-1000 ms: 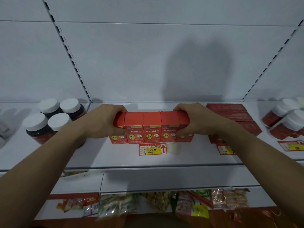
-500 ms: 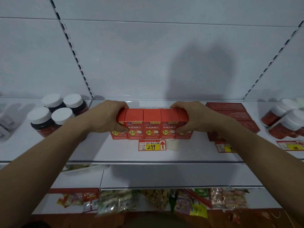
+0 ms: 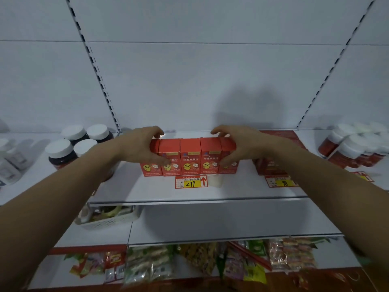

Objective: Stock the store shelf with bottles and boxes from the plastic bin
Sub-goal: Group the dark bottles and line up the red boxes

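Five red boxes (image 3: 190, 157) stand upright in a tight row on the white shelf (image 3: 197, 194), flanked at each end by a hand. Left hand (image 3: 140, 147): curled round the leftmost box, fingers arched over the back of its top, thumb low on the front face. Right hand (image 3: 236, 145): mirrored on the rightmost box, fingers hooked over the rear top edge, thumb on the front. Between the two hands the three middle boxes are held only by side pressure from their neighbours. Just in front of the hands, flat on the shelf, lies a price tag (image 3: 191, 182) marked 299. Outboard of the left hand stand dark jars with white lids (image 3: 69, 144); outboard of the right hand lie flat dark-red packs (image 3: 271, 165), with a second group of white-lidded jars (image 3: 355, 144) beyond. Below the forearms, a white basket (image 3: 105, 220) sits on the lower shelf.

Risk, as judged: uneven release could tip an end box outward, since nothing braces the row's ends; squeezing inward too hard could buckle the row and pop a middle box forward off the shelf edge.
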Demonstrator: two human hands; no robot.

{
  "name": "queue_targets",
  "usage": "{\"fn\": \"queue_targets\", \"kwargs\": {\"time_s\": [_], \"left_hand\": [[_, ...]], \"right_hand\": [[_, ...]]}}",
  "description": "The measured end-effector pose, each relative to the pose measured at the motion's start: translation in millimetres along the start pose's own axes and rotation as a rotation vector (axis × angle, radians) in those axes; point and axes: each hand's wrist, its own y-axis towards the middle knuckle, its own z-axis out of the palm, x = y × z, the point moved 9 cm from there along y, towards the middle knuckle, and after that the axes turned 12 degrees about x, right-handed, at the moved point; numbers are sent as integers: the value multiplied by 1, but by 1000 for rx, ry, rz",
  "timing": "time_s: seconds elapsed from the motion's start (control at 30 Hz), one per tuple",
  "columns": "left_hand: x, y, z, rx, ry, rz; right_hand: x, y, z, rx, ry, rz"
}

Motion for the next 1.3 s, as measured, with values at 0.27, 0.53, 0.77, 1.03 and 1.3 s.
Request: {"fn": "queue_targets", "kwargs": {"time_s": [0.27,0.53,0.77,1.03,1.3], "left_hand": [[-12,-64,-38,-287,-116,69],[-26,-107,-27,-413,-127,117],[-99,-92,-13,-447,-85,246],[-218,-24,22,-438,-186,285],[-274,34,49,-461,-423,197]], "right_hand": [[-7,-72,-28,-289,-41,35],[-21,-120,-2,-334,26,80],[-43,-154,-5,-418,6,36],[-149,-194,-12,-403,110,87],[-206,-172,-8,-355,409,3]]}}
